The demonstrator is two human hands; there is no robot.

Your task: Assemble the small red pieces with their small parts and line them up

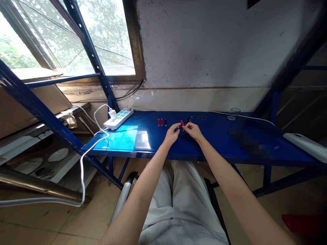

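Note:
A small red cylinder (182,123) is pinched between the thumb and fingers of my right hand (193,130), over the blue table. My left hand (173,133) is just left of it, fingers curved and apart, with nothing visible in them. Beyond my left hand, two short red cylinders with pale lower ends (160,122) and a similar black one (165,122) stand in a row. Behind my right hand sits a small dark piece (188,120), partly hidden by the fingers. Farther right lie several tiny pieces (202,117), too small to name.
The blue table (145,149) runs along the wall. A white power strip (119,119) with a plugged-in charger (112,114) is at its left end. At the back right stands a clear glass (233,114). A white device (305,144) lies at the right end.

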